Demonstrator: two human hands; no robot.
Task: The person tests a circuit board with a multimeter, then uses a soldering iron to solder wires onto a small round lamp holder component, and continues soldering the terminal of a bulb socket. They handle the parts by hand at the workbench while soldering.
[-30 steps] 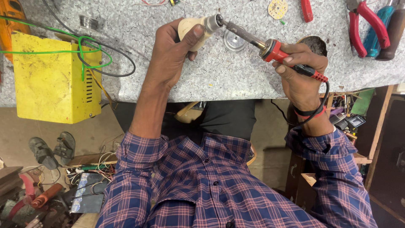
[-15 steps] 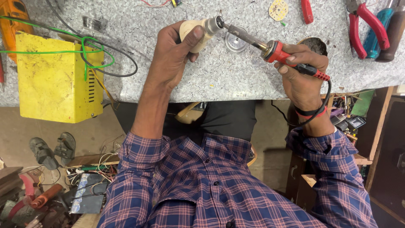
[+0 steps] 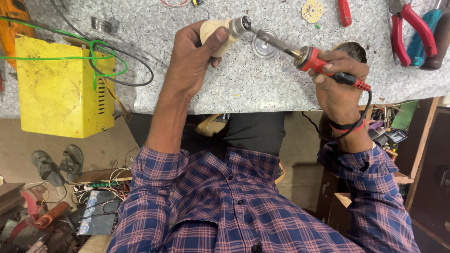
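Note:
My left hand [image 3: 192,58] grips a cream bulb housing [image 3: 220,31] with a metal screw base, held just above the speckled grey bench [image 3: 187,93]. In my right hand [image 3: 340,79] is a red-handled soldering iron [image 3: 318,63]; its metal tip reaches left and touches the end of the bulb's base. A black cord runs from the iron past my right wrist. Under the iron's shaft a small round metal disc [image 3: 265,44] lies on the bench.
A yellow metal box [image 3: 61,89] with green and black wires stands at the left. Red-handled pliers [image 3: 405,28] and blue-handled tools lie at the far right; a round LED board [image 3: 312,10] and a dark tin [image 3: 354,49] sit behind. Sandals [image 3: 56,164] and wire clutter cover the floor.
Nothing has moved on the bench. Both hands keep the bulb housing and the iron tip together in the same spot; only the view shifts slightly.

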